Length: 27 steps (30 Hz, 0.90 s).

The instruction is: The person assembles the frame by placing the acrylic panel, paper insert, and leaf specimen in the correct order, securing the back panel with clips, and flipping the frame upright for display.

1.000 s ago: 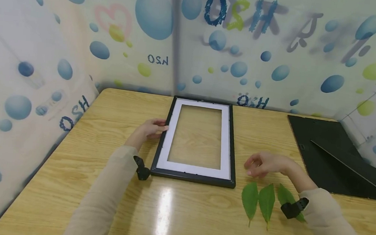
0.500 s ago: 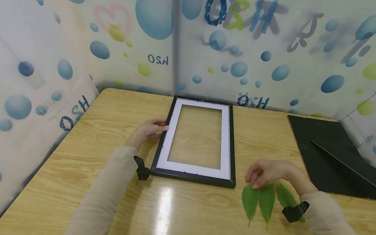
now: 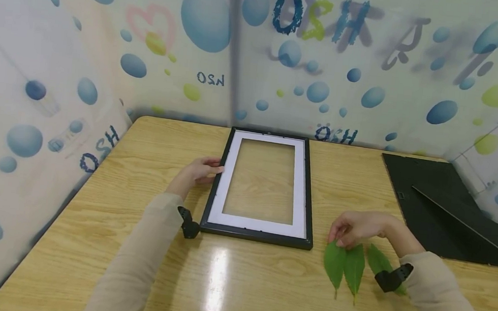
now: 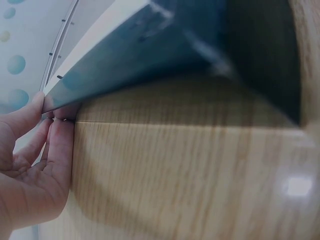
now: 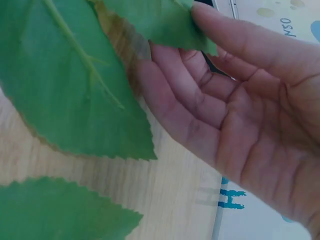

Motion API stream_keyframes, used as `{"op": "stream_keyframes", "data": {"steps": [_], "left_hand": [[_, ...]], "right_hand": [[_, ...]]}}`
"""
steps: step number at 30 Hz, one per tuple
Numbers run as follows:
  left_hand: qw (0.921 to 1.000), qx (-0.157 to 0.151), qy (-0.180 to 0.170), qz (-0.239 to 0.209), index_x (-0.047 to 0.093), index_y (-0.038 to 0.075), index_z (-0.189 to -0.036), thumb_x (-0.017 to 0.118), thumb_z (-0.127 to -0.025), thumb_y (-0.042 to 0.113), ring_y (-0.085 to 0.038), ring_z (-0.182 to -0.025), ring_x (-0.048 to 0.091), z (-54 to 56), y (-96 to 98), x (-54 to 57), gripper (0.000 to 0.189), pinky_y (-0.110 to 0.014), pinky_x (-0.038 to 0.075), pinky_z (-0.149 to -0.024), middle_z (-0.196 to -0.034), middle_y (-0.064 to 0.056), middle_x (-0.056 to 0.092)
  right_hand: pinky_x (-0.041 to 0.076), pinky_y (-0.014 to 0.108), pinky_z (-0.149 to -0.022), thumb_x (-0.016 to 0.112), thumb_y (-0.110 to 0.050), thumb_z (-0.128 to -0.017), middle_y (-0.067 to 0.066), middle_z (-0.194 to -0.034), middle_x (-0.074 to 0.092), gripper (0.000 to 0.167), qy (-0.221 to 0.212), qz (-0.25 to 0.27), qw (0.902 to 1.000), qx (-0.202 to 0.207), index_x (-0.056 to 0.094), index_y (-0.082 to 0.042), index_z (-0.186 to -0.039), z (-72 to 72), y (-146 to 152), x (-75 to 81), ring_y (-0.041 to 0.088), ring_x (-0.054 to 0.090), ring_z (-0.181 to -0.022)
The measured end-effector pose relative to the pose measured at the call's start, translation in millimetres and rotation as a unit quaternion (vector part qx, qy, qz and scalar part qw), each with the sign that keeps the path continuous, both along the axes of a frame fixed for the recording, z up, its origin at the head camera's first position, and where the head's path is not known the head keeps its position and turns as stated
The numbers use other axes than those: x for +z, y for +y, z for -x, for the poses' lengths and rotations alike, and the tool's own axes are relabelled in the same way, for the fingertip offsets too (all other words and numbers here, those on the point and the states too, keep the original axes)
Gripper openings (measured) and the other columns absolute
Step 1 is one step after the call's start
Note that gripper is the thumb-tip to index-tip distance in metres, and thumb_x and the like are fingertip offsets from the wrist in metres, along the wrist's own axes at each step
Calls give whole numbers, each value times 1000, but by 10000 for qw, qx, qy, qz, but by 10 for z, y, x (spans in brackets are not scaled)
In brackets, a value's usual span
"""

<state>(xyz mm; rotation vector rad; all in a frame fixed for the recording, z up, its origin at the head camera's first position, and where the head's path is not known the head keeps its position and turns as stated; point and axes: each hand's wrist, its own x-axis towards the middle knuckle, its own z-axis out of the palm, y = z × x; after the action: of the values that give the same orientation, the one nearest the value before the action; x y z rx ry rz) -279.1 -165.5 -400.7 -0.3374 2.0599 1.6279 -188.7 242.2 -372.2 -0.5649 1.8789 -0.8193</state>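
Observation:
A black picture frame (image 3: 257,235) with a white mat (image 3: 301,194) inside lies on the table, its window showing the wood. My left hand (image 3: 196,170) holds its left edge, thumb on top and fingers against the side, as the left wrist view confirms. To the right of the frame, my right hand (image 3: 362,226) pinches the tip of a green leaf (image 3: 334,265) between thumb and fingers. Beside that leaf lies a second leaf (image 3: 354,269), and a third leaf (image 3: 379,261) is partly hidden by the right wrist camera. In the right wrist view the held leaf (image 5: 155,20) meets the thumb.
On the right of the wooden table (image 3: 229,282) lies a black backing board (image 3: 425,190) with its stand flap (image 3: 470,214) raised. A printed curtain (image 3: 271,103) rises behind the table, with more of it on both sides.
My right hand has come down and nearer to the leaves and now grips the leftmost leaf, which has shifted slightly right. The left hand and the frame stay put.

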Motion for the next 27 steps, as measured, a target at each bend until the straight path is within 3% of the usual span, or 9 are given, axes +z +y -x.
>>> {"op": "stream_keyframes", "data": {"steps": [11, 27], "left_hand": [[10000, -9, 17, 73, 32, 9, -142, 57, -90, 12, -24, -131, 36, -7, -15, -21, 58, -37, 36, -107, -146, -11, 34], [10000, 47, 12, 27, 32, 10, -142, 57, -90, 13, -23, -131, 36, -10, -2, -19, 58, -36, 37, -107, -146, -10, 34]], "right_hand": [[55, 32, -74, 52, -15, -93, 3, -92, 55, 19, -89, 66, 9998, -152, 56, 1, -103, 52, 12, 75, 11, 57, -81], [47, 34, -80, 49, -18, -95, 3, -93, 53, 22, 245, -171, 9992, -259, 52, 1, -106, 187, -57, 297, 12, 50, -82]]}}
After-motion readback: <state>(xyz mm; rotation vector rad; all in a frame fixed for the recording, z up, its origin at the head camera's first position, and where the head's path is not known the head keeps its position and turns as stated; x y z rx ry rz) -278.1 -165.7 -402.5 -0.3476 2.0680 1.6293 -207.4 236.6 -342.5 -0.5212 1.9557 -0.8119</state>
